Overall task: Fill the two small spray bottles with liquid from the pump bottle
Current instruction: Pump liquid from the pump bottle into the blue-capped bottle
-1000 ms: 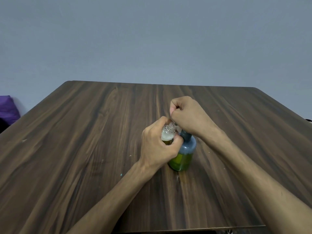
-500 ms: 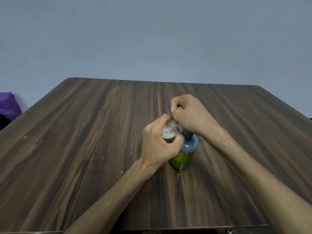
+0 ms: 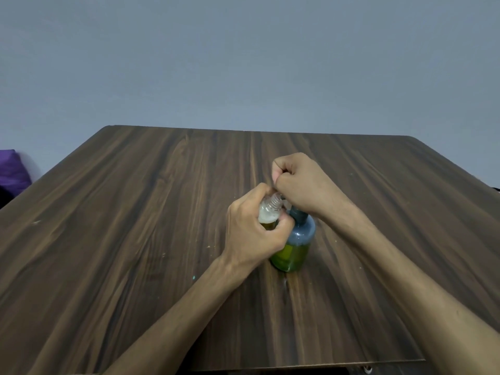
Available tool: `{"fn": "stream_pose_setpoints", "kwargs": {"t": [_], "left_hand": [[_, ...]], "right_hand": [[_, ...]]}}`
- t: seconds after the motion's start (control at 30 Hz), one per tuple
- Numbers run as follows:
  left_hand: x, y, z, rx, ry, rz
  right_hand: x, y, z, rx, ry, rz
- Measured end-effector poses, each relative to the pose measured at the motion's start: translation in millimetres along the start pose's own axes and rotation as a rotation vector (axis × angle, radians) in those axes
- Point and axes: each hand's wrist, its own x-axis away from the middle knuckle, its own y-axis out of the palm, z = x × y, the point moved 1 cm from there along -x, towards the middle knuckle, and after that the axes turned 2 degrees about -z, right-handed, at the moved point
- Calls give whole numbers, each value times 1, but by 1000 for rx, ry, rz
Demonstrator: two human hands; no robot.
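A blue-tinted pump bottle [image 3: 296,244] with green liquid in its lower half stands upright near the middle of the wooden table [image 3: 135,212]. My right hand [image 3: 300,182] is curled over its pump head, which is hidden under the fist. My left hand [image 3: 254,234] grips a small clear spray bottle [image 3: 269,212] with an open threaded neck, held tilted against the pump's spout. That small bottle holds some yellow-green liquid with white foam on top. No second small bottle is in view.
A purple object [image 3: 12,169] lies off the table's left edge by the wall. Small light specks dot the tabletop [image 3: 193,277]. A grey wall stands behind the table's far edge.
My hands and both bottles keep the same hold; the fist shifts only slightly on the pump. The view has tilted a little.
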Motion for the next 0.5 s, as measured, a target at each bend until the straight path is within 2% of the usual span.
{"fn": "stream_pose_setpoints", "kwargs": {"t": [0.33, 0.5], "left_hand": [[-2, 0, -1, -34, 1, -5], [-1, 0, 0, -22, -5, 4]], "right_hand": [[-3, -1, 1, -32, -11, 30], [-2, 1, 2, -43, 15, -11]]}}
